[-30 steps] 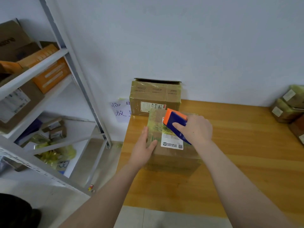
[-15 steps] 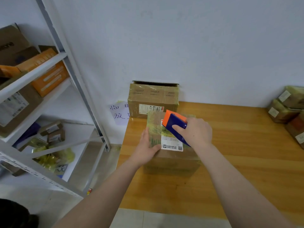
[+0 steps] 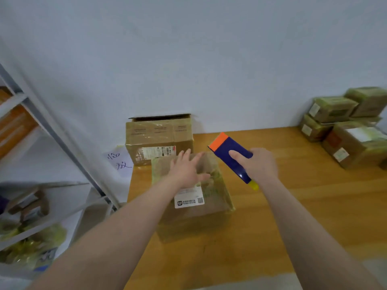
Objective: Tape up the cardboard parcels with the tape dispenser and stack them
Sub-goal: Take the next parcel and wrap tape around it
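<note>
Your left hand [image 3: 186,170] lies over the top of the parcel [image 3: 194,220], fingers straight and spread; blur hides whether it touches. Your right hand [image 3: 259,166] grips the dispenser [image 3: 228,151], which is tilted with its orange end toward the wall, just right of the parcel's top. The parcel sits at the desk's [image 3: 293,206] left edge. More parcels [image 3: 343,126] are stacked at the far right.

Blurry taped parcel [image 3: 194,208]; dispenser [image 3: 230,156] apparently aloft
</note>
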